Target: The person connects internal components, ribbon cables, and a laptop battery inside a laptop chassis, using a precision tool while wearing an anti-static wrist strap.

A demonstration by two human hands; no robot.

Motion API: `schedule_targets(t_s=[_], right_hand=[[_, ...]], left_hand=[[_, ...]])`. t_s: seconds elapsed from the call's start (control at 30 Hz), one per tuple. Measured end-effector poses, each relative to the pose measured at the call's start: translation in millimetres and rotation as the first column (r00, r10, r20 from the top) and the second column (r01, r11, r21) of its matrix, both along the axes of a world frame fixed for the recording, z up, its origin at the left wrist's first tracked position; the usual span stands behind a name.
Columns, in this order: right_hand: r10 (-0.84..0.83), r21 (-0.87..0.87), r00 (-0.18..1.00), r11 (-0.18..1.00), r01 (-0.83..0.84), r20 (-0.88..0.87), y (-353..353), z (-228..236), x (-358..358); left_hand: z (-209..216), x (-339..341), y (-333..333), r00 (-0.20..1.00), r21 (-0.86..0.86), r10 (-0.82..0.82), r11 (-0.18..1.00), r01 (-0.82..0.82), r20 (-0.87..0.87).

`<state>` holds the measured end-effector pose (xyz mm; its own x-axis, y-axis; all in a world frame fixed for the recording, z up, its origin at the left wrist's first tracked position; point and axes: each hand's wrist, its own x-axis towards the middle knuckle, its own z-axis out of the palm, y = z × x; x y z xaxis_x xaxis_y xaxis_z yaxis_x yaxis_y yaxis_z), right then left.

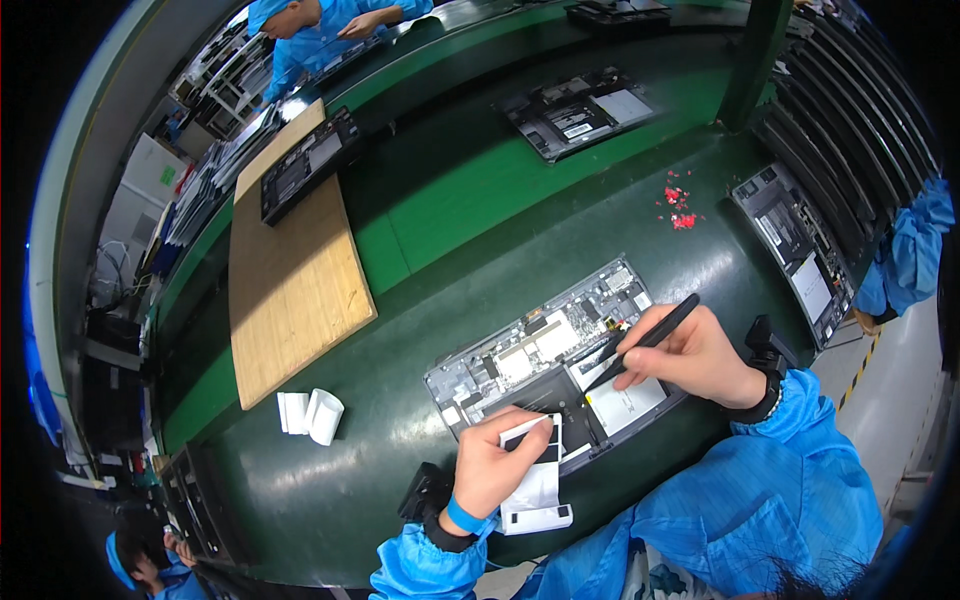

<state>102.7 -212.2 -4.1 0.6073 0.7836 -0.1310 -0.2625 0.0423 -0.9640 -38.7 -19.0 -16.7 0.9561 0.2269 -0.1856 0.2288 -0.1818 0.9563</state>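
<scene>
An opened laptop base (548, 340) lies on the green bench before me, its circuit board and white-labelled battery (628, 406) bare. My right hand (700, 360) is closed round black tweezers (668, 324), whose tips point down at the inner edge of the battery; whether they touch it I cannot tell. With fingers and thumb closed, my left hand (492, 462) pinches a white backing strip (540, 488) bearing black pads over the laptop's near edge. The strip's lower end hangs down toward the bench's front.
A curled white strip (310, 415) lies left on the bench, below a wooden board (290, 300) with another laptop base (310, 165) on it. More bases stand far (580, 115) and right (800, 255), near red scraps (682, 205). Co-workers sit at far left and lower left.
</scene>
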Motion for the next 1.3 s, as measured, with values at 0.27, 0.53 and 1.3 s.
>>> schedule_targets(t_s=[0.27, 0.53, 1.3], right_hand=[[-0.248, -0.072, 0.965, 0.965, 0.254, 0.086, -3, -9, 24], [-0.114, -0.075, 0.965, 0.988, 0.135, 0.236, -4, -10, 80], [0.386, -0.262, 0.839, 0.916, -0.302, 0.383, 13, -12, 132]], left_hand=[[3, 18, 25, 0.953, 0.216, -0.247, 0.954, 0.207, 0.178], [14, 47, 19, 0.935, 0.150, -0.318, 0.944, 0.295, 0.160], [-4, 100, -6, 0.839, 0.547, -0.532, 0.739, 0.393, 0.116]])
